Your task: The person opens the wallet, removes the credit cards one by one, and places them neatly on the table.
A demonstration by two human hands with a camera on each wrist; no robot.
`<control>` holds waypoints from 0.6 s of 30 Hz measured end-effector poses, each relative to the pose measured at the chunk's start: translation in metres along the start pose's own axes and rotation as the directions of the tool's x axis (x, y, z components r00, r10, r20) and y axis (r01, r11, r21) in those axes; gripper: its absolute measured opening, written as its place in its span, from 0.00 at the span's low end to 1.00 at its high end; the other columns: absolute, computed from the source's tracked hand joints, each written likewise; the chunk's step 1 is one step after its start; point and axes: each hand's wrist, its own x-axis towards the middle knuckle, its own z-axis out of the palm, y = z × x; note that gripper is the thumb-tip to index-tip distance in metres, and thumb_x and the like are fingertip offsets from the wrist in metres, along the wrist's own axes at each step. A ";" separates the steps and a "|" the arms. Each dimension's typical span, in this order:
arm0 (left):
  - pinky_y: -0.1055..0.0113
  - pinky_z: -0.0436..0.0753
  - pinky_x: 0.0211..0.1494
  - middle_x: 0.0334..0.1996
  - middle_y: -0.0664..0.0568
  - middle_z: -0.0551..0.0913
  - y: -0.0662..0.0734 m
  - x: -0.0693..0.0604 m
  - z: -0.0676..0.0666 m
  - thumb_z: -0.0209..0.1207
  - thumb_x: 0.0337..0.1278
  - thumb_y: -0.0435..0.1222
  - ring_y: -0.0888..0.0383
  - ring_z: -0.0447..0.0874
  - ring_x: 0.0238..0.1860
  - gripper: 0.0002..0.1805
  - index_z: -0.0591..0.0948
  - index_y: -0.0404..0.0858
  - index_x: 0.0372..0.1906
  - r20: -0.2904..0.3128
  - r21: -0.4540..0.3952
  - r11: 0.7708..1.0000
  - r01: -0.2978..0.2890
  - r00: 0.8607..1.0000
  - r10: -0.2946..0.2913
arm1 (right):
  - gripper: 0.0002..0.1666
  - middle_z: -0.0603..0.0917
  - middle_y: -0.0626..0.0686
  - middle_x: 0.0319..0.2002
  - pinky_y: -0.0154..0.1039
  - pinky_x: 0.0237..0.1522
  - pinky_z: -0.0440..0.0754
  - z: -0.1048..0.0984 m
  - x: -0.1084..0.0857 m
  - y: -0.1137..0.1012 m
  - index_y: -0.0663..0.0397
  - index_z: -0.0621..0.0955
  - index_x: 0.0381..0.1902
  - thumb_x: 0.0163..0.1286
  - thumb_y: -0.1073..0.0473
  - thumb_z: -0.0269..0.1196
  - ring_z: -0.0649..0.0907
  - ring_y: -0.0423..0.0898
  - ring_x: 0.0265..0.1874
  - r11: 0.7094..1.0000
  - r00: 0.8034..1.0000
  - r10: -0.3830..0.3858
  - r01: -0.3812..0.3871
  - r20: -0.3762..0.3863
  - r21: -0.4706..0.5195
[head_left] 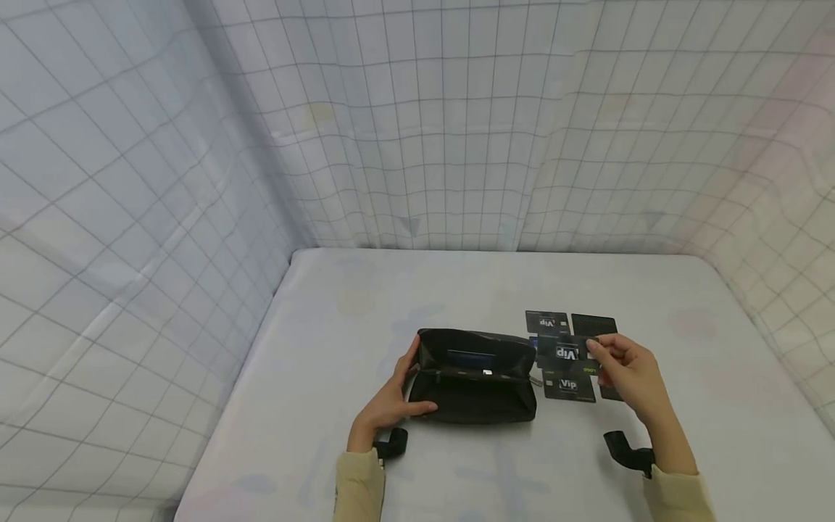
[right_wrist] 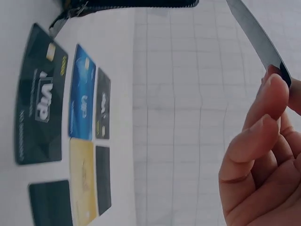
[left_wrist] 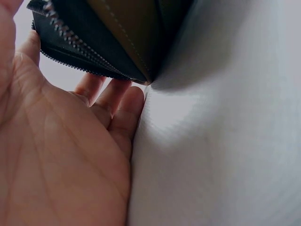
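Note:
A long black zip wallet (head_left: 472, 404) lies spread open on the table, the edge of a blue card just showing inside it. My left hand (head_left: 390, 399) holds its left end, thumb at the near side and fingers toward the far side; the zip teeth of the wallet (left_wrist: 80, 44) show beside the fingers in the left wrist view. Between thumb and fingers, my right hand (head_left: 628, 368) pinches a black Vip card (head_left: 554, 349), raised over the cards right of the wallet. That raised card (right_wrist: 259, 37) appears nearly edge-on in the right wrist view.
Several cards lie in rows on the white table (head_left: 365, 290): a black Vip card (right_wrist: 42, 99), a blue card (right_wrist: 83, 96), a yellow card (right_wrist: 83, 181) and other dark ones. A zip pull (right_wrist: 61, 21) sticks out from the wallet. Checked curtains (head_left: 417, 130) enclose the table.

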 end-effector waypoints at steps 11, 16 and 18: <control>0.45 0.54 0.67 0.73 0.45 0.44 0.005 -0.003 -0.005 0.70 0.48 0.30 0.43 0.48 0.71 0.61 0.38 0.46 0.76 -0.030 0.016 1.000 0.003 1.000 -0.002 | 0.22 0.78 0.54 0.20 0.40 0.18 0.74 -0.008 -0.013 0.034 0.66 0.77 0.40 0.69 0.49 0.60 0.76 0.47 0.15 0.995 0.982 0.101 -0.099 0.160 -0.017; 0.45 0.54 0.67 0.73 0.44 0.43 0.006 -0.006 -0.005 0.70 0.48 0.31 0.43 0.48 0.71 0.61 0.38 0.44 0.76 -0.016 0.030 1.000 -0.003 1.000 0.003 | 0.22 0.77 0.54 0.18 0.39 0.18 0.74 -0.005 -0.021 0.045 0.65 0.77 0.39 0.67 0.48 0.62 0.75 0.47 0.16 0.980 0.950 0.198 -0.186 0.243 -0.069; 0.45 0.54 0.67 0.73 0.43 0.43 0.005 -0.006 -0.004 0.70 0.48 0.31 0.43 0.47 0.71 0.61 0.37 0.43 0.76 -0.010 0.031 0.999 -0.010 1.000 0.010 | 0.22 0.77 0.53 0.18 0.39 0.18 0.73 -0.004 -0.022 0.048 0.64 0.77 0.39 0.67 0.47 0.63 0.75 0.47 0.16 0.974 0.938 0.227 -0.212 0.261 -0.086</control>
